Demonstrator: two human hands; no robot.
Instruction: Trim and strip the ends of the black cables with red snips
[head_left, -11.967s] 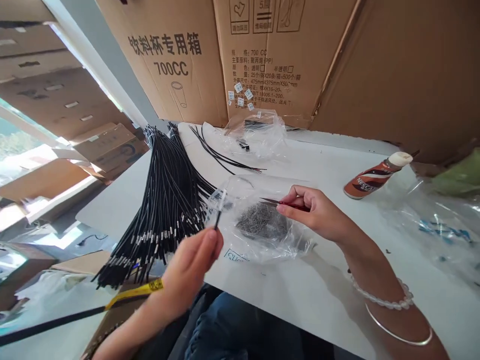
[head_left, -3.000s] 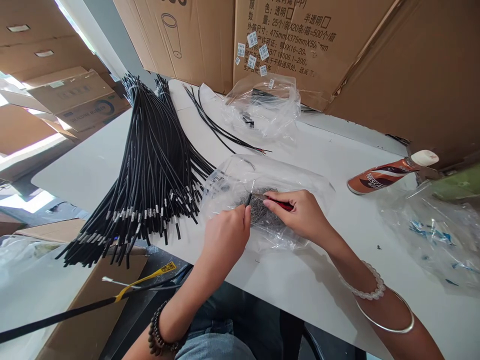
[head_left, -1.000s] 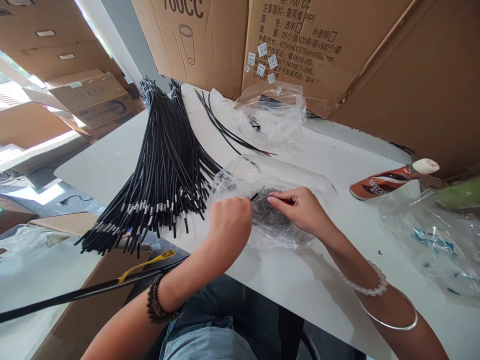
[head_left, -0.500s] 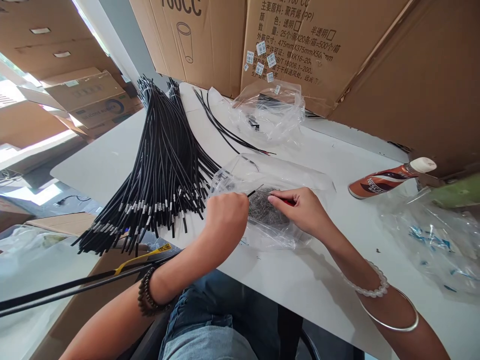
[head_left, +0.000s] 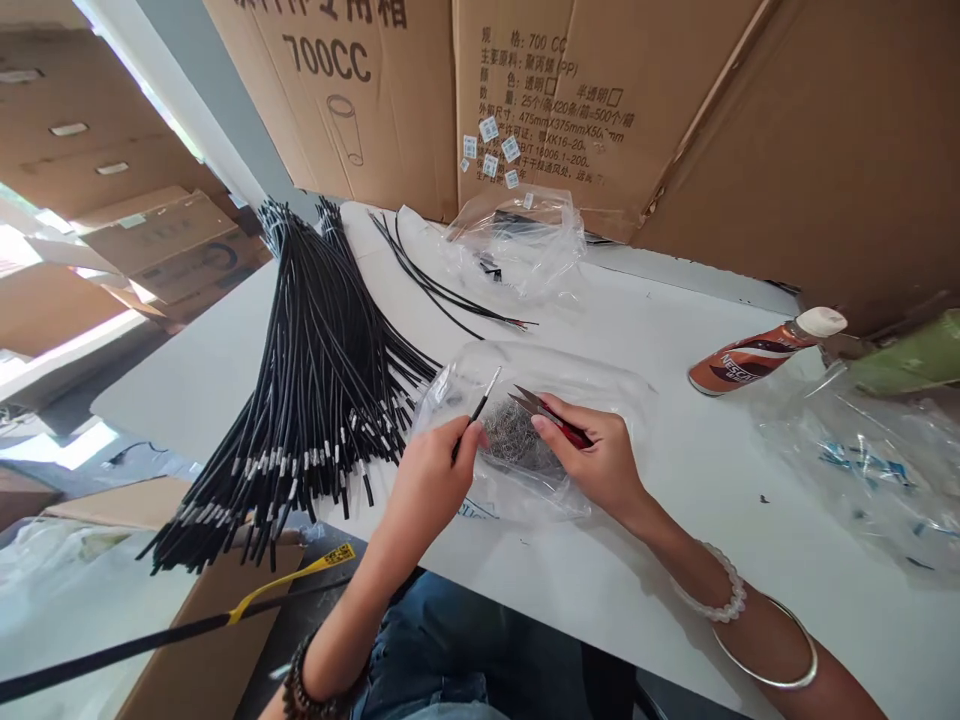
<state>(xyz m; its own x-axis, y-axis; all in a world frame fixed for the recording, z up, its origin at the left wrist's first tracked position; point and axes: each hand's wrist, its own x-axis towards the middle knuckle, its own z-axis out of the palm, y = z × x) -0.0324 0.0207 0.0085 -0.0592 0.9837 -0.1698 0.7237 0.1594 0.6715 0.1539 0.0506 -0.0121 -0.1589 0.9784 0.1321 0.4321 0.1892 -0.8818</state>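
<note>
My left hand pinches the end of a thin black cable whose light tip points up and to the right. My right hand is closed on red-handled tweezers, their metal points aimed left toward the cable tip, a short gap apart. Both hands hover over a clear plastic bag holding a heap of small grey metal pieces. A big bundle of black cables with light bands near their ends lies fanned on the white table to the left.
A brown Nescafe bottle lies on its side at the right. Another clear bag and a few loose cables sit at the back. Crumpled plastic covers the right edge. Cardboard boxes wall the rear.
Since half a second ago my left hand has lifted and turned, raising the cable tip clear of the bag. The tweezers now show more fully, points toward the tip.
</note>
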